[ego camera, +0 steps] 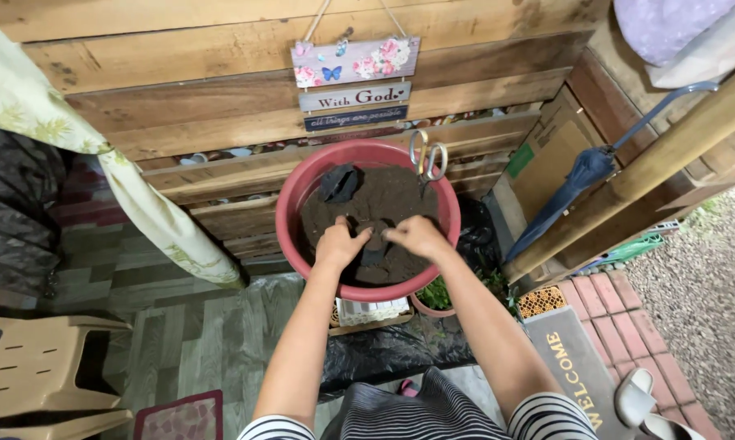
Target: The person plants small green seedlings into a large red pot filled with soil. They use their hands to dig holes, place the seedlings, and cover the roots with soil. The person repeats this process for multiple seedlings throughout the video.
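A round red basin [288, 213] full of dark soil [392, 195] stands against a wooden plank wall. My left hand [339, 242] and my right hand [416, 235] are both down in the soil near the front of the basin, fingers curled around a small dark plastic bag [373, 238] between them. Another dark piece of plastic [338, 184] lies in the soil at the back left. Scissors [429, 160] with pale handles stand stuck in the soil at the back right rim.
A small pot with a green plant [437, 297] and a white crate [372, 310] sit below the basin on black plastic sheeting [384, 350]. A folded blue umbrella [571, 191] leans at right, by a doormat [571, 363]. A beige plastic chair [41, 371] stands left.
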